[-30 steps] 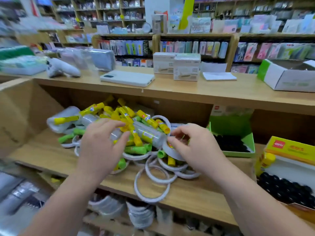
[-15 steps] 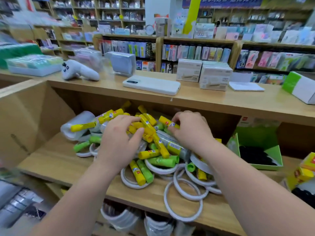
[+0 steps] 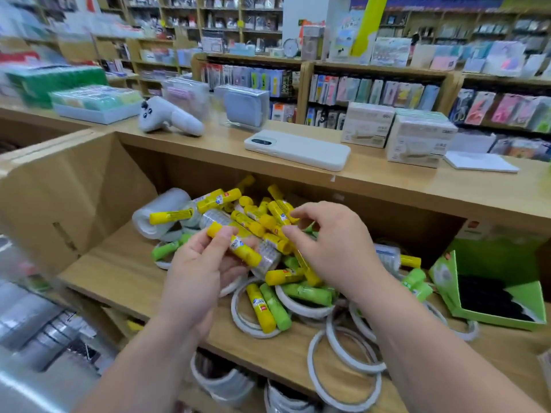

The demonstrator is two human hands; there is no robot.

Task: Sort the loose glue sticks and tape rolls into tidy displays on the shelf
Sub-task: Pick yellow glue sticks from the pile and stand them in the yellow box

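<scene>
a: the glue stick (image 3: 238, 247) lies across the left hand (image 3: 196, 278), fingers curled round it, just above the pile (image 3: 253, 219) on the shelf (image 3: 113, 272).
b: right hand (image 3: 331, 248) pinches the next stick (image 3: 275, 214) atop that pile. i'd gather yellows caps aligned, lifting clear of the tape rolls (image 3: 329, 338).

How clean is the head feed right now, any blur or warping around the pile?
Head view: the left hand, its glue stick and the right hand read sharp; left edge and lower-left corner smear with blur; wide-angle lens bows the counter; lighting even.
</scene>
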